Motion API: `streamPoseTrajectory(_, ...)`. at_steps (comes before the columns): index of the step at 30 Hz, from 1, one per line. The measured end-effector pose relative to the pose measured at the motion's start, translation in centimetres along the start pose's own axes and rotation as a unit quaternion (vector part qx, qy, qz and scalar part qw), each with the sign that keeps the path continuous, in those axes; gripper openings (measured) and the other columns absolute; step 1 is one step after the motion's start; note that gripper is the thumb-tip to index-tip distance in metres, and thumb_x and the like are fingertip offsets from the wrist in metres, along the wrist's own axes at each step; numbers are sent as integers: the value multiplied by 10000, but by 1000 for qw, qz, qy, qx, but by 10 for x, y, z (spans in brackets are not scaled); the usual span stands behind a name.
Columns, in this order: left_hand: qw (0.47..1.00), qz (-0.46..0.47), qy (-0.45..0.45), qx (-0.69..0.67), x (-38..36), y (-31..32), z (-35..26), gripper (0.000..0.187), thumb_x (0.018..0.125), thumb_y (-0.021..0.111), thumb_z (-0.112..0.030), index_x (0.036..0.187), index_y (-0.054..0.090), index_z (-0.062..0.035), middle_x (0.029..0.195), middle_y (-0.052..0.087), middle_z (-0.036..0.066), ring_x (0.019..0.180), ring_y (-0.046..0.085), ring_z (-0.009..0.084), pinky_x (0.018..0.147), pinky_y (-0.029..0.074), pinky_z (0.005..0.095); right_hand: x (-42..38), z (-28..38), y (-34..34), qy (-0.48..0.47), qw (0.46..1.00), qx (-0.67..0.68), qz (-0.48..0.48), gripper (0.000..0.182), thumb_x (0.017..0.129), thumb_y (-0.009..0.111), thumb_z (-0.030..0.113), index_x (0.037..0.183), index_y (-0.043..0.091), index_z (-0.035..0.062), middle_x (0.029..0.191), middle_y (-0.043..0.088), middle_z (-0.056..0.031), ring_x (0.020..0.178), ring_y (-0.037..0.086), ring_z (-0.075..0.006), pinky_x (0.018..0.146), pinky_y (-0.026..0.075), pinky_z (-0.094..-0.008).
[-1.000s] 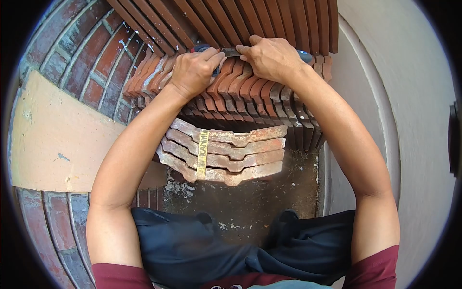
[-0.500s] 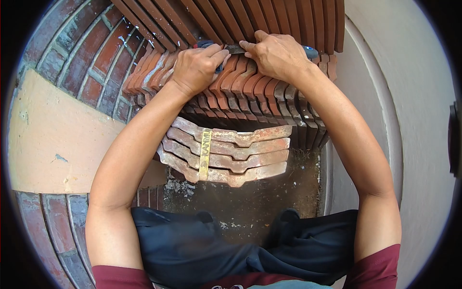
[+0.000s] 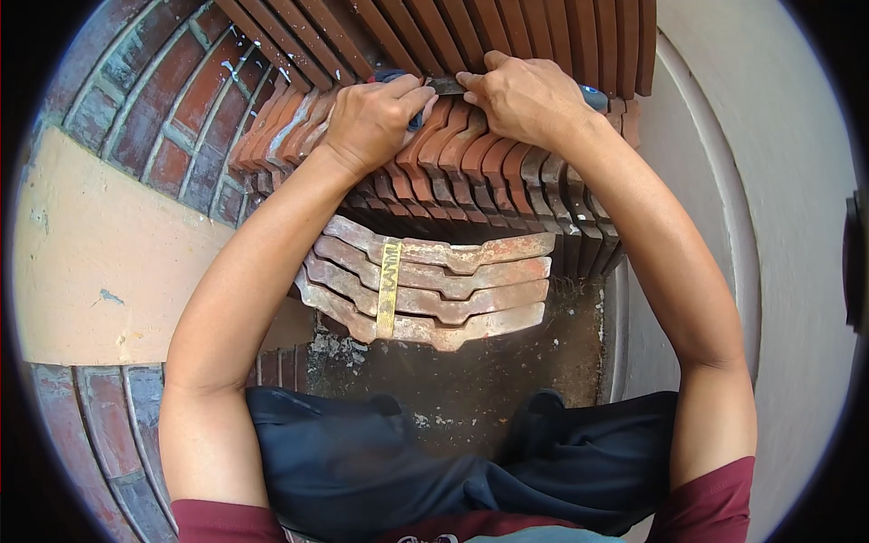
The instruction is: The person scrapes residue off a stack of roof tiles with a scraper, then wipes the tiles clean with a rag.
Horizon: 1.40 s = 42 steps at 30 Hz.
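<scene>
My left hand [image 3: 376, 118] is closed, its fingers wrapped round a dark blue object [image 3: 418, 119] with a red bit at its far end. My right hand [image 3: 529, 101] is closed beside it, gripping a flat metal tool. The tool's grey metal strip [image 3: 445, 86] shows between my two hands, and a blue-tipped end [image 3: 594, 98] sticks out by my right wrist. My palms hide most of both objects. Both hands rest on a row of curved clay roof tiles [image 3: 462, 158] standing on edge, against taller brown tiles [image 3: 507, 36] behind.
Nearer me lies a stack of several worn tiles [image 3: 471, 282] with a yellow lettered strap [image 3: 389, 288]. A brick surface [image 3: 172, 127] and a tan slab [image 3: 109, 253] are on the left. A pale wall [image 3: 787, 226] rises at the right. My knees [image 3: 335, 443] are close below.
Slightly more of the metal strip shows between my hands. The view has shifted a little; both hands keep nearly the same place and grip, and the tiles stay put.
</scene>
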<state>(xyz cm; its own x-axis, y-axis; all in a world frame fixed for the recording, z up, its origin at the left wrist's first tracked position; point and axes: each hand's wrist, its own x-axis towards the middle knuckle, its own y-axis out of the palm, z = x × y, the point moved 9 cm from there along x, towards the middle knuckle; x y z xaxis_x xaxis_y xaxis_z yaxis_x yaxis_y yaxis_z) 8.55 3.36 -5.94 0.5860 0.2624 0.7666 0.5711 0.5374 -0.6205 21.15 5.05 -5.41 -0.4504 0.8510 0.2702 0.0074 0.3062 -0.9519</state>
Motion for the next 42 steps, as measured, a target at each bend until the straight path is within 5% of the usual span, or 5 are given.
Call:
streamPoseTrajectory(24, 1000, -21, 10, -21, -1, -4, 1, 117, 844, 772, -121, 953, 747, -86, 806, 689, 51, 651, 691, 262, 564, 564, 350, 5, 0, -6, -50, 995, -56, -71, 294, 1001, 581, 289, 1232, 729, 184, 1010, 688, -127, 905, 719, -303, 804, 582, -445)
streamPoseTrajectory(32, 984, -100, -110, -102, 2, -27, 26, 357, 765, 696, 29, 1113, 618, 0, 1151, 630, 180, 1049, 656, 348, 875, 534, 388, -8, -35, -60, -43, 979, 51, -193, 331, 995, 602, 312, 1275, 713, 175, 971, 688, -129, 921, 712, -312, 838, 577, -445)
streamPoseTrajectory(33, 985, -103, -93, -105, 5, -25, 25, 364, 756, 695, 43, 1110, 622, -3, 1147, 636, 175, 1038, 660, 349, 875, 537, 387, -17, -31, -84, -111, 964, 74, -229, 312, 996, 616, 189, 1253, 670, 22, 810, 593, -141, 696, 622, -287, 646, 514, -393)
streamPoseTrajectory(34, 986, -107, -75, -109, 9, -24, 21, 371, 747, 693, 58, 1107, 626, -5, 1142, 641, 171, 1027, 664, 349, 875, 540, 385, -17, -37, -89, -91, 966, 93, -224, 325, 987, 624, 200, 1257, 679, 27, 832, 593, -158, 737, 619, -315, 679, 510, -408)
streamPoseTrajectory(42, 984, 165, -69, 23, 14, 34, 2, 309, 773, 676, -12, 1078, 728, -29, 1115, 731, 124, 991, 683, 342, 881, 556, 414, -26, -57, -75, -59, 969, 151, -185, 334, 975, 629, 211, 1246, 698, 27, 851, 596, -188, 813, 621, -367, 744, 502, -445)
